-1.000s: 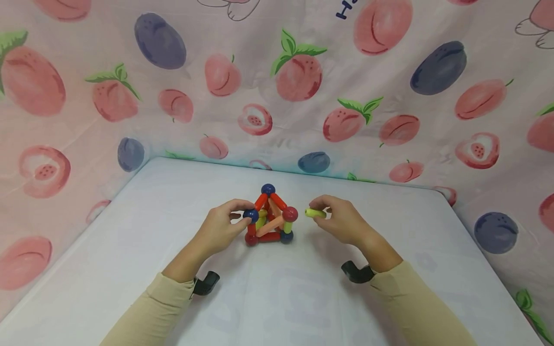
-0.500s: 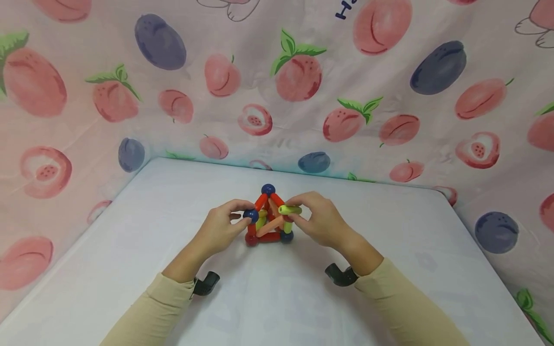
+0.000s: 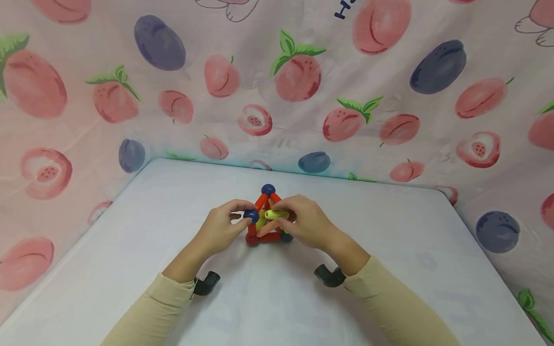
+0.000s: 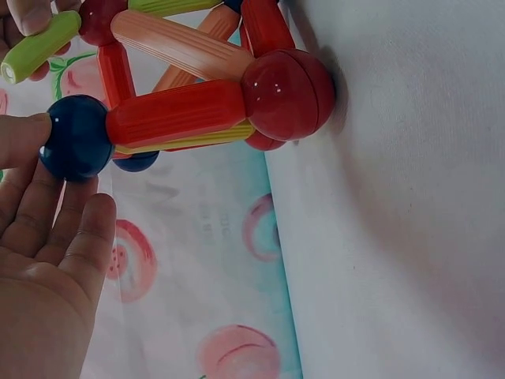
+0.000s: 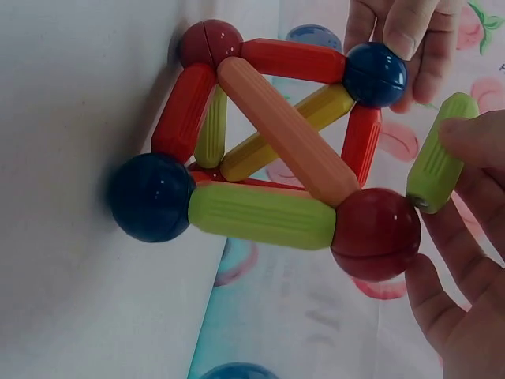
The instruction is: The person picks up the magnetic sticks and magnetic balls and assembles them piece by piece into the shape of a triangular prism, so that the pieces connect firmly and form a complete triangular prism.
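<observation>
A frame of magnetic sticks and balls stands on the table in the head view, with a blue ball (image 3: pixel 268 190) at its back. My left hand (image 3: pixel 220 229) pinches the blue ball (image 4: pixel 79 138) at its near upper left corner between thumb and fingers. In my right hand (image 3: pixel 308 225) is a light green magnetic stick (image 5: pixel 438 158), pinched between thumb and fingers. Its lower end is right at the red ball (image 5: pixel 375 234) of the upper right corner. A peach stick (image 5: pixel 288 130) runs diagonally across the front; red sticks and a green stick (image 5: pixel 260 215) edge it.
The white table (image 3: pixel 268 293) reaches back to a fabric backdrop (image 3: pixel 259 62) printed with peaches and plums. A black curved piece sits at each wrist, one at the left (image 3: pixel 207 283) and one at the right (image 3: pixel 330 276).
My right hand has moved left with the green stick, from beside the frame to its upper right corner. The left hand keeps its grip on the blue ball; the frame has stayed put.
</observation>
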The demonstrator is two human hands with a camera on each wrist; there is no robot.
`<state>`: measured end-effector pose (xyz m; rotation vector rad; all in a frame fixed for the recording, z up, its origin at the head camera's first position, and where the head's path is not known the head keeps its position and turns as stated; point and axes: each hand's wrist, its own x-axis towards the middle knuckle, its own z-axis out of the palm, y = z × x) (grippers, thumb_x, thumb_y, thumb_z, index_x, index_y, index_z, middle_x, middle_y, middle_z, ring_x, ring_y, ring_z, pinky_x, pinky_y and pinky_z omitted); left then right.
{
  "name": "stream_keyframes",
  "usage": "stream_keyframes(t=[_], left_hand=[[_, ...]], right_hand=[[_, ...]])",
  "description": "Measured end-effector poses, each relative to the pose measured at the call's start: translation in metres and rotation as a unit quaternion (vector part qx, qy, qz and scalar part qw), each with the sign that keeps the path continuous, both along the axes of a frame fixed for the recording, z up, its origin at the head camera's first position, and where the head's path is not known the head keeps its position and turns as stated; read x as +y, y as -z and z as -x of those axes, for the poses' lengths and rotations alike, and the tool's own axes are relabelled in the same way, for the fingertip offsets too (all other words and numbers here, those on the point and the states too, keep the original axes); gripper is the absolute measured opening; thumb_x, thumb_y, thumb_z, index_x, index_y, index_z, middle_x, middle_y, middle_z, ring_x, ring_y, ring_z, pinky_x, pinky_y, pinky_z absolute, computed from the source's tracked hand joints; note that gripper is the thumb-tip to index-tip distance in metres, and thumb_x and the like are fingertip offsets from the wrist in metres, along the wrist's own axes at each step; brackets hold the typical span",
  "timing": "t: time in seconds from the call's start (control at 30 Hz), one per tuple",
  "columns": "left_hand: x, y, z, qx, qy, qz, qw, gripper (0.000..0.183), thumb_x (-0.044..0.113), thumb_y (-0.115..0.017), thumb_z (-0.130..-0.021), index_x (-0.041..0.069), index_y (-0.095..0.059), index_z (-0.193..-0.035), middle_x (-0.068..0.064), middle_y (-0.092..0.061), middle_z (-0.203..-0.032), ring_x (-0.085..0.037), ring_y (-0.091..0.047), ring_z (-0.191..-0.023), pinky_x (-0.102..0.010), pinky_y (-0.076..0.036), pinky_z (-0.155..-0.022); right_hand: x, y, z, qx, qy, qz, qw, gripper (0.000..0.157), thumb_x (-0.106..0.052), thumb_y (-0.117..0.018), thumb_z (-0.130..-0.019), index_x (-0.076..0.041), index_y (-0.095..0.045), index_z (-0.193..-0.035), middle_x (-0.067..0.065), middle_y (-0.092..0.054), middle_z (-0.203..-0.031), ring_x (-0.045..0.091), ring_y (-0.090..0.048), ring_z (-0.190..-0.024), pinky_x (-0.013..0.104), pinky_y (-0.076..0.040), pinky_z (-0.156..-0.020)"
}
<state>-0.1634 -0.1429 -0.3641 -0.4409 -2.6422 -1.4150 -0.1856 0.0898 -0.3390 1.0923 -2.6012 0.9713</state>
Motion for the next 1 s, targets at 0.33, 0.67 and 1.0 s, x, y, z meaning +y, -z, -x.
stream_keyframes(t=[0.33,0.67,1.0], left_hand=[[0.0,0.0,0.0,0.008,0.0,0.004,1.0,0.029,0.008,-0.07,-0.094,0.005,-0.064,-0.123,-0.009,-0.068,-0.119,-0.027,-0.062,-0.114,-0.046,-0.05,-0.099],[0.0,0.001,0.0,0.008,0.001,0.0,1.0,0.029,0.007,-0.069,-0.095,0.005,-0.065,-0.123,-0.009,-0.067,-0.12,-0.027,-0.062,-0.115,-0.046,-0.049,-0.099],[0.0,0.001,0.0,0.01,0.0,0.001,1.0,0.029,0.007,-0.069,-0.094,0.004,-0.064,-0.123,-0.009,-0.068,-0.119,-0.027,-0.062,-0.115,-0.046,-0.049,-0.099]], right_hand=[[-0.009,0.001,0.002,0.019,0.007,-0.036,0.999,0.027,-0.008,-0.079,-0.086,-0.004,-0.072,-0.112,0.003,-0.068,-0.1,0.019,-0.057,-0.09,0.029,-0.051,-0.076],[-0.013,0.004,0.004,-0.001,0.036,-0.063,0.997,0.028,-0.013,-0.078,-0.088,-0.005,-0.072,-0.114,0.004,-0.068,-0.102,0.018,-0.057,-0.094,0.03,-0.052,-0.077],[-0.017,0.007,0.006,-0.02,0.052,-0.073,0.996,0.026,-0.012,-0.076,-0.09,-0.006,-0.071,-0.115,0.003,-0.068,-0.104,0.02,-0.057,-0.099,0.033,-0.051,-0.082]])
